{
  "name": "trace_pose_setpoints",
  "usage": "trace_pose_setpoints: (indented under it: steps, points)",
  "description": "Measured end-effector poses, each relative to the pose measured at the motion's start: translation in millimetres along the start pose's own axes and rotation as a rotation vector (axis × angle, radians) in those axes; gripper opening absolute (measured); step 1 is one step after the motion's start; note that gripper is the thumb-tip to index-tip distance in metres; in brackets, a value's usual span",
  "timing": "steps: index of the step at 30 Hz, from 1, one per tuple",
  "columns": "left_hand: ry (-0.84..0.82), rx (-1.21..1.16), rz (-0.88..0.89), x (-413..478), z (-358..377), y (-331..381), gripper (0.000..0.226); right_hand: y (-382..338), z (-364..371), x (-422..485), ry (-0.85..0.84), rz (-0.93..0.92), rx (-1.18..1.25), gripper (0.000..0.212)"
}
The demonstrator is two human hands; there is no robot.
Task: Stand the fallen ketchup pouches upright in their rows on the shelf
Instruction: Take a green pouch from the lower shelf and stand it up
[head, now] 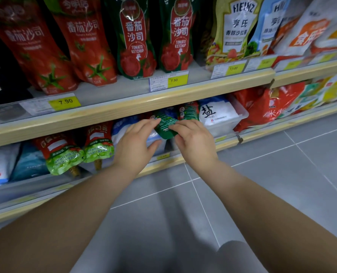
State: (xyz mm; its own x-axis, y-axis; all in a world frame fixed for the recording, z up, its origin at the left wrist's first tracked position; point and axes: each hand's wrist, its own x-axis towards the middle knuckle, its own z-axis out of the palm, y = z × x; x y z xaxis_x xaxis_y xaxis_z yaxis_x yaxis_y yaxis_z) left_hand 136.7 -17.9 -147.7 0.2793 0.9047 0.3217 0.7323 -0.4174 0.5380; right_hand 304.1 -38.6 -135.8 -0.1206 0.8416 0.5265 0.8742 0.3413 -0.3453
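Observation:
A dark green ketchup pouch point(165, 126) lies tilted at the front of the lower shelf, its back label facing me. My left hand point(136, 145) touches its left edge with fingers spread, and my right hand point(194, 140) pinches its right side. A second green pouch point(187, 110) leans just behind it. Two red and light-green pouches point(62, 152) point(99, 145) lie fallen forward on the lower shelf to the left, spouts toward me. On the upper shelf, red pouches point(88, 46) and green ketchup pouches point(137, 42) stand upright.
White salt bags in a clear bin point(217, 115) sit right of my hands, with red bags point(262, 107) beyond. Heinz dressing pouches point(236, 30) stand on the upper right. The wooden shelf lip point(124, 109) hangs just above my hands. Grey tiled floor point(262, 184) lies below.

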Motion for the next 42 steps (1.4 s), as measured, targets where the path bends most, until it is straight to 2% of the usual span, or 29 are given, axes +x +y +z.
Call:
trace_pose_setpoints:
  steps: [7, 10, 12, 16, 20, 23, 25, 28, 31, 34, 37, 42]
  points:
    - [0.082, -0.05, 0.038, 17.2, -7.8, 27.4, 0.04, -12.4, -27.0, 17.3, 0.086, -0.047, 0.08, 0.024]
    - [0.104, -0.079, 0.032, 22.9, -17.2, 36.5, 0.035, -16.8, -35.8, 25.5, 0.097, 0.062, 0.178, 0.026]
    - [0.122, -0.081, 0.03, 26.7, -24.9, 41.0, 0.02, -18.0, -39.5, 26.7, 0.107, 0.139, 0.249, 0.044]
    - [0.14, -0.173, -0.026, 33.3, -41.4, 57.3, 0.018, -17.0, -43.4, 16.7, 0.071, 0.278, 0.323, 0.091]
    - [0.17, -0.283, -0.114, 44.4, -59.1, 77.0, 0.021, -25.8, -42.2, 8.6, -0.074, 0.494, 0.465, 0.113]
    - [0.197, -0.401, -0.139, 53.8, -71.5, 90.1, 0.02, -31.4, -41.9, 10.8, -0.059, 0.533, 0.537, 0.11]
    - [0.205, -0.5, -0.131, 56.9, -77.8, 96.0, 0.014, -34.2, -43.0, 16.5, 0.003, 0.542, 0.523, 0.096]
    - [0.23, -0.517, -0.071, 58.7, -86.2, 99.3, 0.02, -36.6, -47.5, 29.2, 0.113, 0.567, 0.489, 0.076]
    - [0.268, -0.46, 0.02, 60.2, -94.3, 95.0, 0.025, -33.2, -52.5, 45.9, 0.171, 0.567, 0.492, 0.074]
    - [0.261, -0.293, 0.06, 58.0, -96.2, 75.9, 0.036, -26.6, -57.4, 67.3, 0.265, 0.562, 0.519, 0.076]
    - [0.238, -0.079, 0.019, 54.9, -92.6, 48.2, 0.043, -19.9, -58.3, 92.1, 0.346, 0.562, 0.477, 0.082]
    - [0.154, 0.277, -0.019, 55.0, -78.4, 15.2, 0.05, -14.1, -47.7, 126.9, 0.354, 0.542, 0.468, 0.086]
